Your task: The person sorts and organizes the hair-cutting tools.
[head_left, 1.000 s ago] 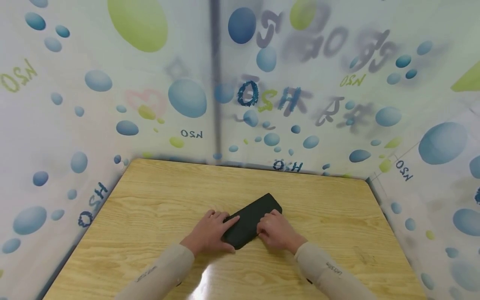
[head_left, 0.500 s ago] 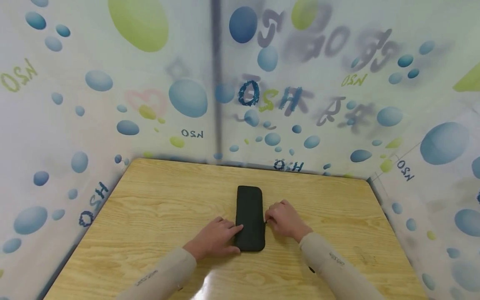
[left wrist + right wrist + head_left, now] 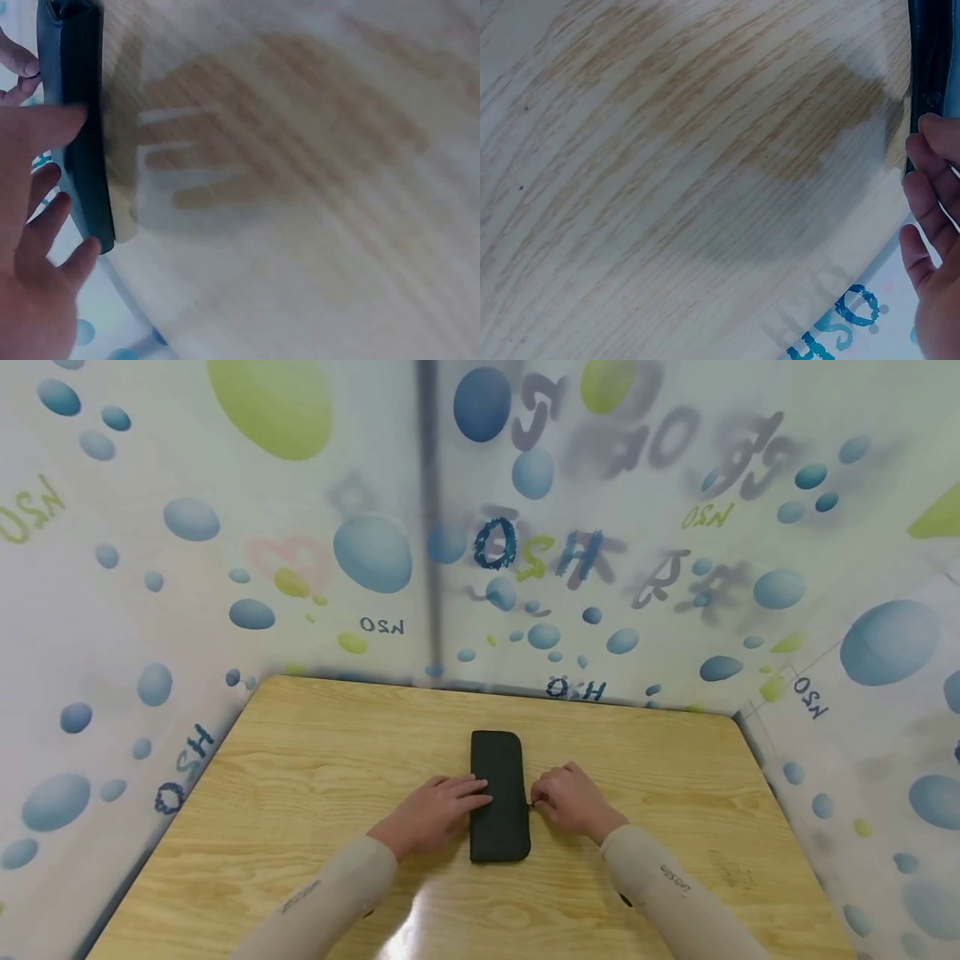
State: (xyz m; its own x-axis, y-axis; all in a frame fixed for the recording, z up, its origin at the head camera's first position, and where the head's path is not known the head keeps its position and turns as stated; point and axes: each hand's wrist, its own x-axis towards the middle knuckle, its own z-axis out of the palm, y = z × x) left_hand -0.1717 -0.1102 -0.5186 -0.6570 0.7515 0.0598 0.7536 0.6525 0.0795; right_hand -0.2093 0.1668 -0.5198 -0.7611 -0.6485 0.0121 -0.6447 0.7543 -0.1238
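A flat black zippered pouch lies on the wooden table, its long side pointing away from me. Along its right side runs the zipper, also visible in the right wrist view. My left hand is at the pouch's left edge, fingers stretched over its top. In the left wrist view, the thumb of that hand overlaps the pouch's dark side. At the right edge my right hand pinches the small zipper pull between thumb and index finger.
The light wooden table is enclosed at the back and sides by white walls printed with blue and green drops and lettering. A bright light reflection lies on the tabletop near the front.
The pouch has turned from a slant to pointing straight away from me. My left fingers have shifted farther up its left edge. The right hand has moved slightly right, still at the zipper.
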